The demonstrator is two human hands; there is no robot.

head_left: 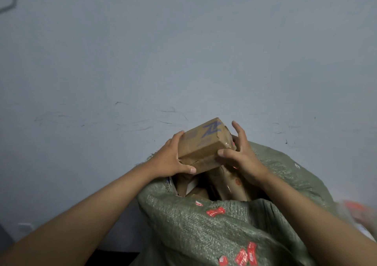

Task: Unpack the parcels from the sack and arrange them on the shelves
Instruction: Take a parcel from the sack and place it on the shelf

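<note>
**One parcel mid-lift, shelves not in view**

Sack (224, 235) is the landmark: green woven, mouth open, more boxes (230, 186) inside. Cardboard parcel (204, 143) is tilted just above the mouth. Left hand (169, 159) holds its left end, thumb underneath; right hand (242, 155) has thumb on its near edge, fingers spread. Step looks like extraction. Next: lift clear, find a shelf.

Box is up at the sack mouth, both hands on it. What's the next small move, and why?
Probably lift the cardboard box clear of the green woven sack. The left hand grips one end, the right hand steadies the other, and more parcels lie just beneath.
</note>
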